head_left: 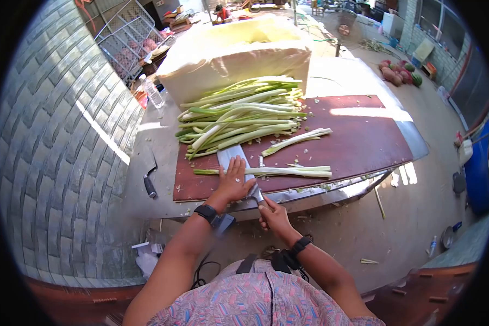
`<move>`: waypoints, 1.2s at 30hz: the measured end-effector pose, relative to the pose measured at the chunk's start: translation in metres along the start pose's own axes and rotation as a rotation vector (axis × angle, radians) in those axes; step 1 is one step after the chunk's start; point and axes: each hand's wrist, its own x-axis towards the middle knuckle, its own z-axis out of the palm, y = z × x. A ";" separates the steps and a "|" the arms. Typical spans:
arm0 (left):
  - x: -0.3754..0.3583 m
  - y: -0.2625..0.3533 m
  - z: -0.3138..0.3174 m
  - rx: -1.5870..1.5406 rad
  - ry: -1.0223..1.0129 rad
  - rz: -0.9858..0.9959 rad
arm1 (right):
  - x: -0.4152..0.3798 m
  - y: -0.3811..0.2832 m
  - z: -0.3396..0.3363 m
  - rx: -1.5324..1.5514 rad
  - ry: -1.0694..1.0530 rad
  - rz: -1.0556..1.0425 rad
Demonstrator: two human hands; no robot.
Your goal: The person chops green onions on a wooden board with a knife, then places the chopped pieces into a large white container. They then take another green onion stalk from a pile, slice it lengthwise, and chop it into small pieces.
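Note:
On a dark red board (358,136) lies a large pile of green onions (250,114). A few cut stalks (296,141) rest apart from it, to the right. Nearer me, more stalks (299,171) lie crosswise under the broad blade of a cleaver (232,156). My left hand (235,179) presses flat on the blade, fingers extended. My right hand (276,217) is wrapped round the cleaver's handle at the board's front edge. Small white and green bits are scattered on the board.
A large lined box (233,68) stands behind the pile. A clear bottle (153,92) and a dark-handled knife (149,185) are on the metal table (141,163) at left. A brick wall (54,136) rises at far left.

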 end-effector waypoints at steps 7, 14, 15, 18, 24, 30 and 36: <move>0.005 0.004 0.004 -0.006 0.123 -0.001 | -0.050 -0.005 -0.044 0.017 -0.045 -0.050; 0.006 0.016 0.014 -0.009 0.393 0.250 | -0.179 0.003 -0.124 -0.076 0.077 0.012; 0.007 0.022 0.014 -0.015 0.388 0.252 | -0.196 0.009 -0.133 -0.008 0.143 0.040; 0.019 0.041 0.020 -0.096 0.523 0.482 | -0.215 0.017 -0.141 0.152 0.282 0.056; 0.067 0.103 0.051 -0.249 0.552 0.522 | -0.188 0.001 -0.142 0.268 0.460 -0.075; 0.078 0.147 0.030 -0.273 0.607 0.471 | -0.199 -0.012 -0.151 0.041 0.610 -0.133; 0.021 0.040 0.000 -0.248 0.738 0.183 | -0.215 -0.008 -0.154 -0.086 0.602 -0.189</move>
